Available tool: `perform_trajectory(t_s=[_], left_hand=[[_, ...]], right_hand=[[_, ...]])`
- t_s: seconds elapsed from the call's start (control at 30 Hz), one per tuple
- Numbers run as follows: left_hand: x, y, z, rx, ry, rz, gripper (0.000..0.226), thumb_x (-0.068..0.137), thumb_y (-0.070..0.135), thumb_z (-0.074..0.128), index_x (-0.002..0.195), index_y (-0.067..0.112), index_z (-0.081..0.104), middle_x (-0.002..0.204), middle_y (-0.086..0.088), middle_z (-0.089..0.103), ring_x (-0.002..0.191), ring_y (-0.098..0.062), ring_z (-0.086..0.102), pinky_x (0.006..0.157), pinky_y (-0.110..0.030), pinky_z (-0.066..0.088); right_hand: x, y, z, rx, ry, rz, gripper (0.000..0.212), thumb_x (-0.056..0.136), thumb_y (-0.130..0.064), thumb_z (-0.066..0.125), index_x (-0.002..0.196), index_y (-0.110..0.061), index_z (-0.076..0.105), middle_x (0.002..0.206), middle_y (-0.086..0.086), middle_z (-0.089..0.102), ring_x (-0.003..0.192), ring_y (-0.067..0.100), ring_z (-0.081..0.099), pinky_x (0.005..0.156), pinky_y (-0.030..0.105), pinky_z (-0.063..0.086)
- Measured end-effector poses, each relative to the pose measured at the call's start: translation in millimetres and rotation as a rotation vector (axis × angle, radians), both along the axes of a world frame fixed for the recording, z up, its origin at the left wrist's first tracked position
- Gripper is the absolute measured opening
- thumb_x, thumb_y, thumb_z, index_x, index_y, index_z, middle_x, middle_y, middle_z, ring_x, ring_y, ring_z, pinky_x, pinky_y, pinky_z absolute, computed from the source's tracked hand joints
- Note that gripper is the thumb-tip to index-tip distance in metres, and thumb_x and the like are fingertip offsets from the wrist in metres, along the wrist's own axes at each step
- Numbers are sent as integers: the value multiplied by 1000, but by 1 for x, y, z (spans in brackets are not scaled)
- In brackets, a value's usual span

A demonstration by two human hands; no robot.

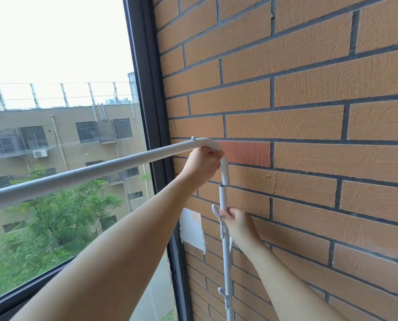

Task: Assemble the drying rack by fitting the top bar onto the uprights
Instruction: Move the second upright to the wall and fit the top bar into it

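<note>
The white top bar (82, 173) runs from the lower left up to a curved elbow near the brick wall, and its open end points down. My left hand (203, 163) grips the bar just under the bend. Directly below, a white upright (223, 200) stands against the wall with its narrower tip a small gap beneath the bar's end, not inserted. My right hand (236, 222) holds this upright a little below the tip. Small white hooks (216, 210) stick out of the upright beside and below that hand.
An orange brick wall (309, 112) fills the right side, close behind the upright. A dark window frame (147, 89) and glass lie to the left, with buildings and trees outside. A white patch (192, 229) marks the wall near the frame.
</note>
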State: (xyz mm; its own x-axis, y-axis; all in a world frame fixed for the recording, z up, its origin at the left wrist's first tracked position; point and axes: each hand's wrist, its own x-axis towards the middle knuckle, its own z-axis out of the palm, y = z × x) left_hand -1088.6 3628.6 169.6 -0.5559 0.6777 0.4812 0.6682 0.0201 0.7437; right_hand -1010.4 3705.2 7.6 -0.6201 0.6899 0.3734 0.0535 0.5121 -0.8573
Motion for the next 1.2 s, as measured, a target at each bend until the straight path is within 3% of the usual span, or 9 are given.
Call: perform_trajectory(t_s=[0.2,0.43,0.63,0.73,0.8,1.0,1.13,1.2], left_hand=[[-3,-5,-1,13,7,17,24,95,15,54,98,-4,68,95,-27,71,92,-44,68,84,-57,56],[-4,-9,-1,19,12,20,21,96,16,55,101,0,67,95,-23,72,91,-38,70,84,-54,58],[7,-7,-5,-30,60,-3,23,96,19,55,103,1,68,95,-22,73,90,-40,71,82,-53,58],[11,-6,-13,-4,104,31,22,97,17,55,105,2,68,96,-18,74,89,-34,71,83,-46,58],[10,-4,-7,61,109,62,20,96,17,55,101,5,70,91,-14,74,86,-31,71,82,-44,58],[-4,-8,-5,60,62,85,15,95,17,56,97,8,69,87,-12,74,83,-35,72,79,-52,60],[-9,-9,-8,48,46,80,15,95,18,56,98,9,68,90,-12,74,83,-34,72,78,-54,60],[-9,-10,-6,45,40,78,18,95,18,56,102,7,69,93,-12,74,84,-32,73,78,-53,60]], right_hand=[[0,-1,2,1,10,10,34,98,-37,51,67,-24,56,68,18,68,61,31,65,54,34,47],[0,-3,2,-8,31,19,30,98,-37,52,72,-22,59,71,24,67,65,40,66,58,45,53],[-2,1,-1,-17,34,24,32,98,-34,52,70,-20,58,69,22,67,61,33,66,56,38,51],[-3,3,-5,-8,32,23,34,98,-32,52,66,-23,56,56,7,62,44,8,56,43,22,40],[-4,4,-5,-16,35,25,35,98,-32,52,65,-23,56,50,-4,58,38,0,49,39,16,35],[-3,4,-6,-28,62,50,33,98,-32,52,71,-16,60,58,10,62,43,10,56,41,17,39],[-3,3,-6,-25,80,42,34,99,-28,52,67,-19,57,45,-8,53,35,-2,47,36,11,31],[-4,3,-6,-20,91,44,35,98,-29,53,64,-20,55,44,-8,51,34,-2,46,35,10,30]])
